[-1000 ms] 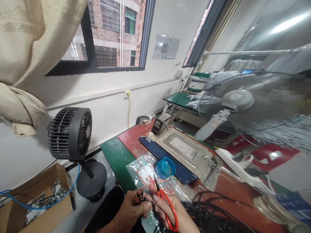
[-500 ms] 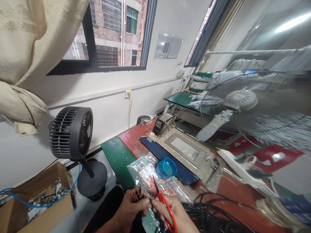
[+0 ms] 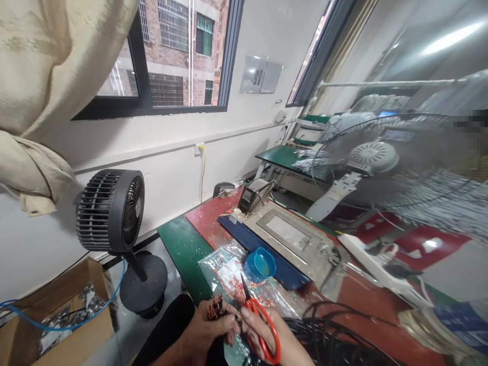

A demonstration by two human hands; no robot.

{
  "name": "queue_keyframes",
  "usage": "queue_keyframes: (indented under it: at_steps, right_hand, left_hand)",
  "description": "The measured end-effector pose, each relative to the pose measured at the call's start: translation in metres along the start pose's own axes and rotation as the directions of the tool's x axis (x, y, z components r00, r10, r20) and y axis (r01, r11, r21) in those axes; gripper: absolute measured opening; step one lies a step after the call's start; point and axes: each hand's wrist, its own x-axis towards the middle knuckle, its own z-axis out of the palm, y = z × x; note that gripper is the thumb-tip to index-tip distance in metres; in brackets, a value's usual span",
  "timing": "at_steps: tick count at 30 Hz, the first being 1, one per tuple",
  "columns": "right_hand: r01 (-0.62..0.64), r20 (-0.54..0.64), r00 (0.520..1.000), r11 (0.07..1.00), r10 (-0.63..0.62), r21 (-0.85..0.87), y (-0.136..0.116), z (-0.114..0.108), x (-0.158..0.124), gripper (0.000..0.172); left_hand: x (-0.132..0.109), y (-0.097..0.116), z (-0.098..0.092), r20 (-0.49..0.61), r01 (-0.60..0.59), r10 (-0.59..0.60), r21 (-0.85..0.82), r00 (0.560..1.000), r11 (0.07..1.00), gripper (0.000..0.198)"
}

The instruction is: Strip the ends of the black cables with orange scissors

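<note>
My left hand (image 3: 211, 328) is closed round a bundle of thin wires (image 3: 215, 306), whose reddish ends stick up above the fingers. Close beside it, my right hand (image 3: 265, 330) holds a pair of scissors (image 3: 271, 325) with red-orange handles, the dark blades pointing up and away. The thumb and fingertips of that hand also meet near the wires; exactly what they pinch is too small to tell. Under and beyond both hands lies a clear plastic bag (image 3: 213, 264) strewn with small red bits. On it stands a blue round container (image 3: 260, 264).
Black cables (image 3: 328, 330) lie coiled right of my hands. Behind the container is a beige machine panel (image 3: 285, 231) with a blue strip. A large fan (image 3: 375, 155) stands right, a black fan (image 3: 110, 211) left, near a cardboard box (image 3: 95, 323) and blue tube. A power strip (image 3: 373, 274) lies right.
The scissors have turned slightly in my right hand, showing more of the handle loop. Both hands stay close together at the wires. The view has shifted slightly.
</note>
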Motion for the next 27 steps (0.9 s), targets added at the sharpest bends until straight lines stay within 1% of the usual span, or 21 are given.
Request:
queue_keyframes:
  at_steps: [5,9,11,14,18,23,27]
  right_hand:
    - [-0.032,0.040,0.999,0.998,0.030,0.055,-0.0020,0.0014,-0.0021,0.050]
    - [-0.051,0.086,0.995,0.993,0.042,0.104,-0.0042,0.0028,-0.0036,0.049]
    - [-0.050,0.093,0.995,0.993,0.040,0.106,-0.0039,0.0027,-0.0035,0.049]
    - [-0.050,0.085,0.996,0.992,0.041,0.112,-0.0025,0.0023,-0.0027,0.047]
    - [-0.015,0.110,0.994,0.997,0.006,0.080,-0.0005,0.0018,-0.0002,0.049]
    - [0.026,0.119,0.992,0.998,-0.032,0.050,0.0007,-0.0003,0.0025,0.053]
    - [0.060,0.122,0.991,0.998,-0.062,0.021,-0.0015,-0.0012,0.0008,0.051]
  left_hand:
    - [-0.0026,0.0029,0.0005,0.041,0.010,-0.010,0.000,0.999,1.000,0.029]
    - [-0.0014,0.0001,-0.0005,0.067,0.021,-0.020,-0.013,0.998,1.000,0.031]
    - [0.0003,-0.0022,-0.0017,0.083,0.022,-0.020,-0.024,0.996,0.999,0.033]
    - [0.0022,-0.0048,-0.0032,0.074,0.011,-0.007,-0.047,0.997,0.999,0.032]
    - [0.0029,-0.0062,-0.0037,0.061,0.006,0.000,-0.093,0.998,0.996,0.031]
    - [0.0038,-0.0068,-0.0042,0.058,0.001,0.002,-0.054,0.998,0.999,0.031]
    - [0.0032,-0.0061,-0.0040,0.051,-0.009,0.012,-0.052,0.999,0.999,0.031]
